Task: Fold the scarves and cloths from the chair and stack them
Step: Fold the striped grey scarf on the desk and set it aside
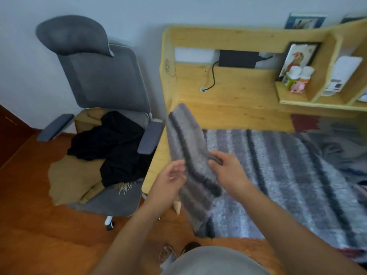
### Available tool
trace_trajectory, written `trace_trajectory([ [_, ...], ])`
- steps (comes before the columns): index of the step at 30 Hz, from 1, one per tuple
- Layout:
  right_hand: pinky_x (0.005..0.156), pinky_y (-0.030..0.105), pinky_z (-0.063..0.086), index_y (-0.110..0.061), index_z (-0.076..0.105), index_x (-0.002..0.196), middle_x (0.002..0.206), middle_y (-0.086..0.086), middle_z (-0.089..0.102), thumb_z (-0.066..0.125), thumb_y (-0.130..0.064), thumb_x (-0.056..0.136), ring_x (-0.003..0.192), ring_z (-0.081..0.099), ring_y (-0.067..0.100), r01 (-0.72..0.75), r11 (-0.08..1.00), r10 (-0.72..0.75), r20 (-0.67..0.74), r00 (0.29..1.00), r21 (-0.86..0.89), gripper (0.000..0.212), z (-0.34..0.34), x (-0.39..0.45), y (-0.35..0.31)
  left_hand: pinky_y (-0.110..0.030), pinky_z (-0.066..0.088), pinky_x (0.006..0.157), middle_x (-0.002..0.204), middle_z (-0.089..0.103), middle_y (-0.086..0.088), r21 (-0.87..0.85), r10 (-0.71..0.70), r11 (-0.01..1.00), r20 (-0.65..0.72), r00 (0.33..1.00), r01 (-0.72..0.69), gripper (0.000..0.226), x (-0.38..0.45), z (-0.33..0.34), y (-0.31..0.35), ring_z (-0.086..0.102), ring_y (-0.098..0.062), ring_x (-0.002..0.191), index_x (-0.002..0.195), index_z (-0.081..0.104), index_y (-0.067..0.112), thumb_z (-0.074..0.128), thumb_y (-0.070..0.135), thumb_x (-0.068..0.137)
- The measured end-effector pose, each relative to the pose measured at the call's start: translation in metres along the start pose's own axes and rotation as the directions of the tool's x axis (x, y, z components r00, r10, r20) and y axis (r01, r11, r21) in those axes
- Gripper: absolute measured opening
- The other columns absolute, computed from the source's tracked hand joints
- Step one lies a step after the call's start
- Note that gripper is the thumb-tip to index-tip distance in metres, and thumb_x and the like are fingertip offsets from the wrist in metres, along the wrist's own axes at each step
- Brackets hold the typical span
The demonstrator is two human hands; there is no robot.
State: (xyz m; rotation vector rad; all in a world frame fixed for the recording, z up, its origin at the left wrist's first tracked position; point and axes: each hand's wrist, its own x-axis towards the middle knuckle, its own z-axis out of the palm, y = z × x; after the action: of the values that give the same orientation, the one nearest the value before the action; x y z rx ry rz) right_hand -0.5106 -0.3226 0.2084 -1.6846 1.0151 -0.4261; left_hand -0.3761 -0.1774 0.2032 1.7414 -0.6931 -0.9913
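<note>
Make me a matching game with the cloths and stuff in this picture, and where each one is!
Things:
1. striped grey scarf
2. black cloth
3. tan cloth
4. pink toy

Places:
A. on the small desk shelf
B. lowest in the pile on the chair seat, hanging over its front edge
C. held up in the hands
D. lying on top of the tan cloth on the chair

Pairs: 1-C, 2-D, 3-B, 4-A
</note>
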Motion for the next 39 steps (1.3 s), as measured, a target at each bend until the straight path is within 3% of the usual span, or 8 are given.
trace_trajectory([
  [7, 0.051, 0.029, 0.044, -0.024, 0.071, 0.101, 0.077, 0.012, 0.064, 0.054, -0.017, 0.104, 0.060, 0.054, 0.019, -0.138, 0.990, 0.138, -0.043, 0.990, 0.002, 0.018, -0.080, -0.024, 0.028, -0.028, 0.044, 0.098, 0.146, 0.050, 0.007, 0.371, -0.058, 0.928, 0.178, 0.982, -0.012, 0.046, 0.070, 0.033, 0.022, 0.049, -0.012, 0.134, 0.148, 0.046, 0.029, 0.057, 0.029, 0.104],
  [14, 0.082, 0.036, 0.059, -0.008, 0.061, 0.130, 0.112, 0.014, 0.073, 0.044, 0.000, 0.103, 0.098, 0.071, 0.027, -0.376, 0.674, 0.413, 0.098, 0.905, 0.636, 0.033, -0.083, -0.034, 0.062, -0.039, 0.019, 0.124, 0.166, 0.005, 0.002, 0.425, 0.238, 0.805, 0.409, 0.881, -0.415, 0.111, 0.012, 0.154, 0.016, 0.006, -0.014, 0.154, 0.160, 0.007, 0.040, 0.068, 0.068, 0.072],
  [18, 0.082, 0.025, 0.050, -0.018, 0.067, 0.120, 0.110, 0.001, 0.070, 0.049, -0.028, 0.106, 0.097, 0.066, 0.014, -0.499, 0.826, 0.331, 0.492, 0.805, 0.261, 0.024, -0.104, -0.040, 0.084, -0.046, 0.032, 0.118, 0.161, 0.025, -0.014, 0.710, 0.219, 0.557, 0.374, 0.901, -0.431, 0.071, 0.034, 0.141, -0.038, 0.027, -0.034, 0.148, 0.144, 0.047, 0.030, 0.042, 0.057, 0.078],
  [21, 0.070, 0.031, 0.047, -0.014, 0.071, 0.103, 0.101, 0.012, 0.070, 0.056, -0.026, 0.102, 0.082, 0.065, 0.019, -0.519, 0.855, 0.516, 0.080, 0.853, 0.019, 0.019, -0.150, -0.020, 0.142, -0.044, 0.026, 0.122, 0.166, 0.016, -0.014, 0.895, -0.257, 0.279, 0.419, 0.871, -0.349, 0.066, 0.058, 0.136, -0.064, 0.020, -0.036, 0.152, 0.150, 0.042, 0.029, 0.036, 0.056, 0.090],
  [24, 0.080, 0.037, 0.052, -0.013, 0.072, 0.108, 0.107, 0.016, 0.070, 0.053, -0.028, 0.101, 0.099, 0.066, 0.033, -0.541, 0.782, 0.443, -0.335, 0.832, -0.310, 0.025, -0.228, -0.002, 0.190, -0.046, 0.015, 0.126, 0.170, 0.000, -0.012, 0.904, -0.344, 0.275, 0.412, 0.844, -0.329, 0.090, 0.074, 0.171, -0.071, 0.006, -0.035, 0.156, 0.162, 0.016, 0.037, 0.033, 0.079, 0.084],
  [27, 0.069, 0.033, 0.042, -0.013, 0.067, 0.114, 0.102, 0.013, 0.065, 0.042, -0.027, 0.104, 0.087, 0.061, 0.033, -0.541, 0.726, 0.353, -0.445, 0.823, -0.426, 0.030, -0.307, 0.024, 0.224, -0.055, 0.027, 0.121, 0.166, 0.024, -0.019, 0.921, -0.184, 0.247, 0.350, 0.918, -0.302, 0.090, 0.097, 0.222, -0.070, 0.027, -0.044, 0.150, 0.159, 0.032, 0.032, 0.029, 0.075, 0.080],
  [34, 0.080, 0.042, 0.050, -0.009, 0.062, 0.117, 0.118, 0.019, 0.062, 0.052, -0.021, 0.101, 0.105, 0.059, 0.039, -0.322, 0.670, 0.129, -0.322, 0.938, -0.669, 0.023, -0.383, 0.141, 0.265, -0.050, 0.005, 0.126, 0.170, -0.018, -0.004, 0.953, -0.198, 0.301, 0.080, 0.977, -0.017, 0.069, 0.164, 0.304, -0.079, -0.010, -0.033, 0.156, 0.159, -0.015, 0.039, 0.017, 0.063, 0.103],
  [39, 0.083, 0.041, 0.052, -0.006, 0.058, 0.125, 0.122, 0.017, 0.063, 0.058, -0.035, 0.099, 0.112, 0.061, 0.036, -0.283, 0.512, 0.288, -0.149, 0.946, -0.811, 0.039, -0.378, 0.206, 0.295, -0.056, -0.004, 0.124, 0.159, -0.042, 0.002, 0.977, -0.297, 0.208, 0.008, 0.955, 0.057, 0.075, 0.175, 0.321, -0.102, -0.024, -0.035, 0.153, 0.140, -0.043, 0.037, 0.002, 0.076, 0.093],
])
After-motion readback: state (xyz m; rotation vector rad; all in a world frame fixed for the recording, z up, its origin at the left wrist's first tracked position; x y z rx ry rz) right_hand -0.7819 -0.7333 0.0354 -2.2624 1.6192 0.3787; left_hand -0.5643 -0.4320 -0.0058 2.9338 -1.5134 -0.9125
